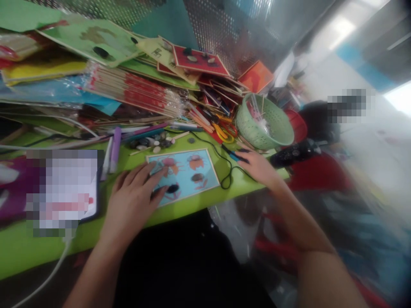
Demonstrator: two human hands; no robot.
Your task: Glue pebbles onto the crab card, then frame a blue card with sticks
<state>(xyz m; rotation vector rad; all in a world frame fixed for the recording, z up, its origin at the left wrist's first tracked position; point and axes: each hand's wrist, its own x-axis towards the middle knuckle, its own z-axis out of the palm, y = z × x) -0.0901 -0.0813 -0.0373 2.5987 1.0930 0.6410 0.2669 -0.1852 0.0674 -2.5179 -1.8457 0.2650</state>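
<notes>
My left hand (133, 201) lies flat on the green table (28, 250), fingers spread over the left part of a light blue picture board (192, 177) that bears orange crab shapes and dark stones. A dark stone (172, 188) sits just past my fingertips. My right hand (258, 167) rests at the table's right edge, fingers curled around a blue and black tool (233, 155) with a black cord (226, 182) looping beside the board.
Small pebbles (154, 143), markers (114, 149) and scissors (223, 131) lie behind the board. A green basket (265, 122) stands at the right. Craft boards and packed sticks (135, 90) pile up at the back. A blurred tablet (61, 188) lies left. Another person is at the right.
</notes>
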